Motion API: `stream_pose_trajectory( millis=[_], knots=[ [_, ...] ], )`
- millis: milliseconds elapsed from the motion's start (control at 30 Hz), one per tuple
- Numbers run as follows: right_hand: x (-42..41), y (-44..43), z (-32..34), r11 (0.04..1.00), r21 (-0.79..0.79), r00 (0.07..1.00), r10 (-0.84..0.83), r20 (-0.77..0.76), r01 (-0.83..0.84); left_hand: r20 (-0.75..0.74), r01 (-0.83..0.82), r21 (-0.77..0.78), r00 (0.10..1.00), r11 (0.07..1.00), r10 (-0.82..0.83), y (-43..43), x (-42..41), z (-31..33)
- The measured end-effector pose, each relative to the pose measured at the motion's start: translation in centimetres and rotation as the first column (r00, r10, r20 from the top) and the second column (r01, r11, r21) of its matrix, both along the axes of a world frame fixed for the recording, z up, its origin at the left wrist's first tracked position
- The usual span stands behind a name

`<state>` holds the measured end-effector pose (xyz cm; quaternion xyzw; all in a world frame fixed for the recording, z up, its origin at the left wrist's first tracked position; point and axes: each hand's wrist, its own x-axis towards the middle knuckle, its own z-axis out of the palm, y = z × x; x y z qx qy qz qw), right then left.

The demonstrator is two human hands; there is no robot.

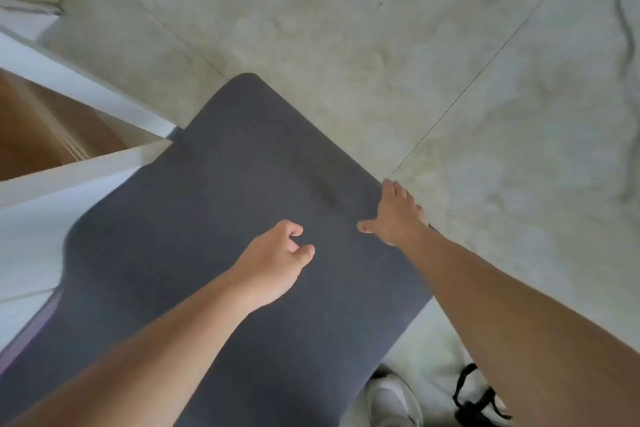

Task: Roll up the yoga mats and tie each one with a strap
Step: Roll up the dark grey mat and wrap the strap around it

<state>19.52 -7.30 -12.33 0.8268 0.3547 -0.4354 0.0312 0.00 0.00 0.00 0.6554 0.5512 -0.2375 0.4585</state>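
floor [346, 10]: pale mottled tile, thin grout lines, glossy. Fills top + right of view.
mat [225, 184]: dark grey, matte, fine-grain surface, rounded corners. Lies unrolled on floor, running from far corner at centre down to bottom-left. Slight ripple near R edge. Left side butts against cabinet.
cabinet [69, 177]: white flat panels, brown interior showing, far left.
purple strip [41, 319]: thin band along mat's lower-left edge; can't tell what it is.
L hand [277, 260]: bare forearm reaching in from bottom-left, hand over mid-mat, palm down. Fingers loosely curled, thumb near index, holding nothing. Contact w/ mat: can't tell.
R hand [394, 215]: arm straight out from bottom-right, hand on mat's R edge near corner. Fingers extended + spread along edge, thumb splayed inward on mat. No grip visible.
shoe [391, 399]: white, smooth, at bottom edge just beside mat.
strap [474, 395]: black webbing, looped, loose on floor bottom-right, apart from mat.
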Motion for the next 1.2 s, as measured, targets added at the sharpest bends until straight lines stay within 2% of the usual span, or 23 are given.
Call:
stream_pose_trajectory(
  millis=[100,267,400,500,633,733,867,933,1000,1100,1133,1200],
  knots=[
    [0.3,0.5,-2.8,0.998,-0.06,1.0,0.019,0.017,-0.018,-0.019,0.022,0.006,1.0,1.0,-0.022,0.5,-0.2,-2.8],
    [0.4,0.2,-4.8,0.991,-0.075,0.966,0.126,0.228,-0.111,-0.009,0.045,0.01,0.999,0.999,-0.044,1.0,-0.3,-3.6],
    [2.1,0.2,-6.3,0.994,-0.111,0.99,0.021,0.139,-0.006,-0.004,0.076,0.03,0.997,0.997,-0.076,1.7,-0.2,-3.7],
    [2.1,0.4,-6.7,0.995,-0.097,0.989,0.014,0.147,0.0,-0.006,0.058,0.062,0.998,0.996,-0.057,2.1,-0.1,-3.9],
    [0.6,-0.6,-3.5,0.999,-0.033,0.968,-0.015,0.252,0.024,-0.033,0.063,0.042,0.998,0.997,-0.062,1.3,0.2,-2.1],
    [-0.9,-1.4,1.1,1.0,0.025,0.947,-0.012,0.32,0.004,-0.065,0.158,0.028,0.986,0.987,-0.155,1.1,0.7,1.4],
    [-4.0,-2.4,8.3,0.992,0.09,0.94,0.054,0.336,-0.089,-0.133,0.319,0.143,0.944,0.937,-0.302,2.2,0.9,7.8],
    [-5.6,-3.4,12.1,0.984,0.126,0.938,0.076,0.339,-0.126,-0.195,0.493,0.249,0.869,0.833,-0.455,2.7,0.5,11.7],
    [-7.2,-4.4,16.0,0.965,0.171,0.92,0.126,0.371,-0.201,-0.284,0.681,0.391,0.729,0.619,-0.623,3.3,-0.6,15.7],
    [-10.1,-6.4,21.5,0.886,0.311,0.879,0.189,0.437,-0.345,-0.412,0.809,0.49,0.542,0.324,-0.732,3.6,-3.3,21.4],
    [-11.0,-7.1,23.1,0.842,0.354,0.855,0.213,0.474,-0.406,-0.448,0.835,0.488,0.491,0.256,-0.747,3.7,-4.3,23.1],
    [-12.7,-8.4,26.1,0.756,0.408,0.796,0.239,0.556,-0.512,-0.482,0.865,0.464,0.43,0.194,-0.763,3.6,-6.5,26.4]
  ],
)
